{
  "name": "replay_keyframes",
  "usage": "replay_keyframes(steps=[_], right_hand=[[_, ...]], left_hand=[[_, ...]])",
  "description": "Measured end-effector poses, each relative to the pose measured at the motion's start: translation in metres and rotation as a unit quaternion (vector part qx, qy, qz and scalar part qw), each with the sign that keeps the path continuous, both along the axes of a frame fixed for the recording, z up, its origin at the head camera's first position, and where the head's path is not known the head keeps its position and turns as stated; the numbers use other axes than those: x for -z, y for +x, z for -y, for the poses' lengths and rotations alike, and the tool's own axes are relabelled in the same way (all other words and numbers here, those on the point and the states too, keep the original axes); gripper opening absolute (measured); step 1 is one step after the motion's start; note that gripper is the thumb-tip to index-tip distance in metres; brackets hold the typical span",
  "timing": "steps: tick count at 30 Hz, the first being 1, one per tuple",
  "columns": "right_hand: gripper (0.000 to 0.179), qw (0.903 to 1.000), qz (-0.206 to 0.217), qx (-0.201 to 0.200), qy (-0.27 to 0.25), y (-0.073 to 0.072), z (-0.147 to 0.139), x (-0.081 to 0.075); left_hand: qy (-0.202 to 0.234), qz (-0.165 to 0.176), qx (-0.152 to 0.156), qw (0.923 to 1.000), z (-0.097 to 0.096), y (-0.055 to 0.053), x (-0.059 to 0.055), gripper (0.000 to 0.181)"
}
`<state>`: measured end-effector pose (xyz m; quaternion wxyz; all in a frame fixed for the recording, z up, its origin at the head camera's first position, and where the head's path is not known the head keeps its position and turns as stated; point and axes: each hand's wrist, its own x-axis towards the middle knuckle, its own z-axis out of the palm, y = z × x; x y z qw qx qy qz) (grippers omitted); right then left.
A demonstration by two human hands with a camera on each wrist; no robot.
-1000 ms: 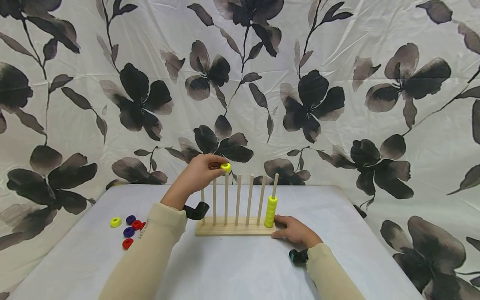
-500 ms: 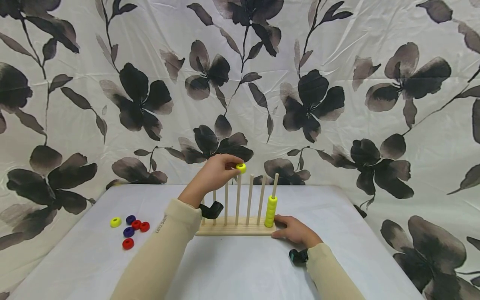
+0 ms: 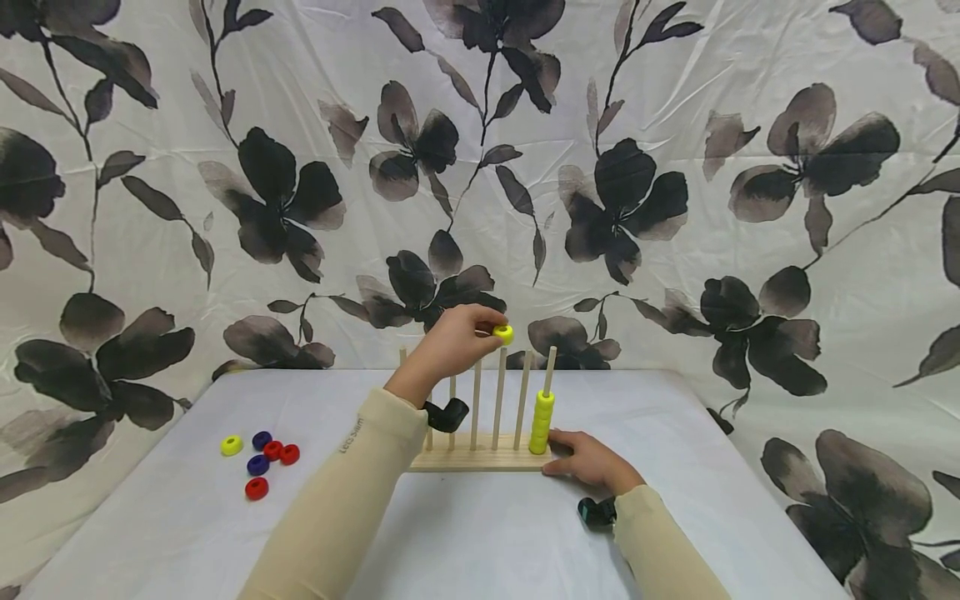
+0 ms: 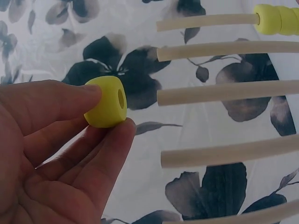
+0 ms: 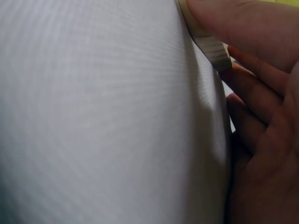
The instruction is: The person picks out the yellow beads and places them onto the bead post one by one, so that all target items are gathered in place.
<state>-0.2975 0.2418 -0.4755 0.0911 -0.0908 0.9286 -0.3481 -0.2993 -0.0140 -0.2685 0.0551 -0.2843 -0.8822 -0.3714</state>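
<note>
My left hand pinches a yellow bead between thumb and fingertips, just above the top of one upright peg. In the left wrist view the bead shows its hole turned toward the peg tips, apart from them. A wooden peg rack stands on the table with a row of bare pegs. On its rightmost peg sits a stack of yellow beads. My right hand holds the right end of the rack's base; the right wrist view shows the thumb on the wooden base and fingers behind it.
Loose beads lie on the left of the white table: a yellow bead, purple beads and red beads. A floral cloth hangs behind the table.
My left hand has moved right along the tops of the pegs, carrying the yellow bead. My right hand stays at the base's right end.
</note>
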Motion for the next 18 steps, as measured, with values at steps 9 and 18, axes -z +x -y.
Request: replay_keyframes(steps=[9, 18], right_hand=[[0.071, 1.0000, 0.006, 0.005, 0.000, 0.000, 0.000, 0.002], [0.073, 0.9997, 0.020, 0.014, -0.007, 0.000, 0.001, -0.001]], left_hand=[[-0.012, -0.007, 0.014, 0.9998, -0.021, -0.002, -0.001, 0.030], [-0.013, -0.001, 0.017, 0.9998, -0.035, -0.004, 0.001, 0.028]])
